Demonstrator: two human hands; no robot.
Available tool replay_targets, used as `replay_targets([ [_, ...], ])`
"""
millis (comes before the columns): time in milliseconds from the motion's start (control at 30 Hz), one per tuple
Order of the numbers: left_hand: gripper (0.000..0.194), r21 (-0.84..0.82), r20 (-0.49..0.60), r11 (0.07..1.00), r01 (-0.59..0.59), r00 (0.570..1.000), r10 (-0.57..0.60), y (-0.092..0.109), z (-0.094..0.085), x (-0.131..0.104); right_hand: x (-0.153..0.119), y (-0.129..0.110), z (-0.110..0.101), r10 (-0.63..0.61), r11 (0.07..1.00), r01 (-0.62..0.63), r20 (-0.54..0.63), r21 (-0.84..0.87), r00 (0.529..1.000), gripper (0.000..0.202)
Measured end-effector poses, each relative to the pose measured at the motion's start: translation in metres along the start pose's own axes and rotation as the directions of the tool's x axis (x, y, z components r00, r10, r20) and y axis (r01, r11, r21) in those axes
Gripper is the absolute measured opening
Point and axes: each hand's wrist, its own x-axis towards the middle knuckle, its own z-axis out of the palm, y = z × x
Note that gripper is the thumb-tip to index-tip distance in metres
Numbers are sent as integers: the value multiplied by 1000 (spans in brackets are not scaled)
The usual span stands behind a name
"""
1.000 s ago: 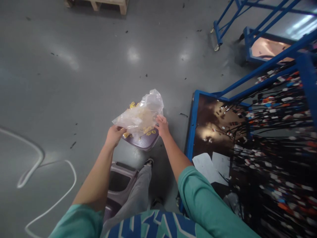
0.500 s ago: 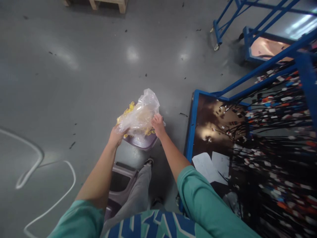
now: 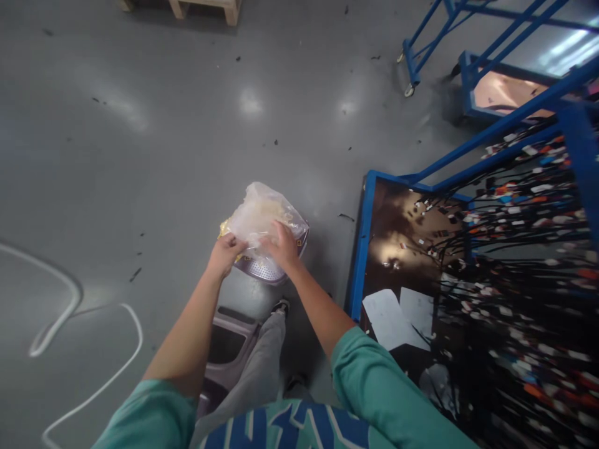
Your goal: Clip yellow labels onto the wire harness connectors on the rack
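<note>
The left hand pinches the plastic bag nearby its edge, seemingly to steady it on the stool, while the right hand spreads loosely over it.

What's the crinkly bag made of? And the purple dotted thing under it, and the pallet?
Bag: probably thin, glossy plastic film; it's see-through and wrinkled.
Purple dotted thing: likely hard moulded plastic, with a soft shine.
Pallet: looks like bare wood, pale brown, unpainted.

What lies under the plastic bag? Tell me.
A purple perforated surface shows beneath the plastic bag at the near edge; yellow pieces peek out at its left. Whatever else lies underneath is covered and cannot be seen.
</note>
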Motion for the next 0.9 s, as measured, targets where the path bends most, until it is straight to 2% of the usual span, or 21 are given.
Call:
replay_targets([
  [133,42,-4,-2,1000,-25,1000,25,2,1,0,12,-12,10,-15,995,26,107,-97,994,5],
  [167,41,-5,-7,1000,-26,1000,26,1,0,1,15,-13,10,-14,995,25,109,-100,994,2],
  [300,37,-3,-43,1000,-17,999,17,-4,-5,4,24,-15,4,-13,995,18,55,-96,998,10],
  [467,46,-13,-45,1000,-29,999,28,-4,-6,1,23,-19,5,-16,996,19,26,-92,1000,8],
  [600,48,-65,-17,997,-51,999,50,-1,-6,-3,23,-27,3,-38,999,40,69,-34,997,3],
  [633,48,-88,-13,994,-60,998,59,0,-6,-4,23,-29,0,-29,1000,29,80,2,996,7],
  [700,47,-129,-17,989,-78,997,76,2,-7,-5,23,-27,-9,43,994,-48,53,97,998,17],
  [767,49,-146,-52,984,-98,994,91,4,-8,-7,20,-19,-19,182,965,-170,-45,199,982,21],
  [833,52,-158,-95,980,-123,989,109,7,-8,-10,15,-3,-29,312,923,-264,-142,281,939,20],
  [900,54,-138,-121,982,-130,986,113,8,-10,-13,6,16,-34,404,884,-334,-177,326,897,18],
])
